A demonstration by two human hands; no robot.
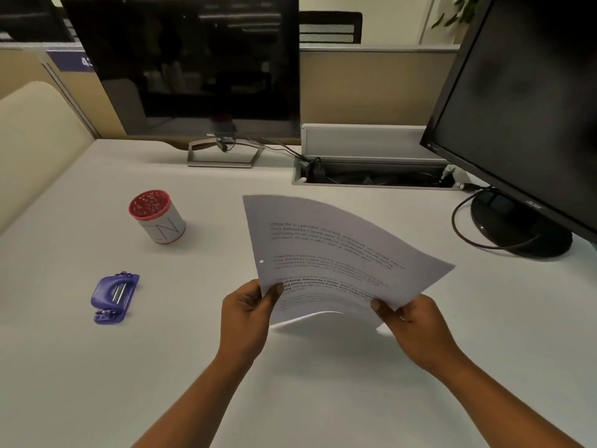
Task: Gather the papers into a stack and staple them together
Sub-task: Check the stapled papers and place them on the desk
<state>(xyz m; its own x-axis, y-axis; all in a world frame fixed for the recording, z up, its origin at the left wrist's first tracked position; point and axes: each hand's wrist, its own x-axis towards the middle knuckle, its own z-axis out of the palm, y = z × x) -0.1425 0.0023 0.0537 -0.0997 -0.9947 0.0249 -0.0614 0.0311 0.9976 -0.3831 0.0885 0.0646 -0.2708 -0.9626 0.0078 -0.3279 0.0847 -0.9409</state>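
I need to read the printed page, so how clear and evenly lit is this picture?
Head view: the text on the papers is blurred, unreadable; wide-angle bending curves the desk edges and tilts the right monitor; the left monitor mirrors ceiling lights; soft shadow under the sheets.

place: office cubicle — two monitors (193,66) | partition wall (371,85) | white desk (97,367)

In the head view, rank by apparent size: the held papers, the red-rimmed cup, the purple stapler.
1. papers, by far the largest.
2. and 3. red-rimmed cup and purple stapler look about alike; the stapler lies nearer the camera, so I will not rank them.
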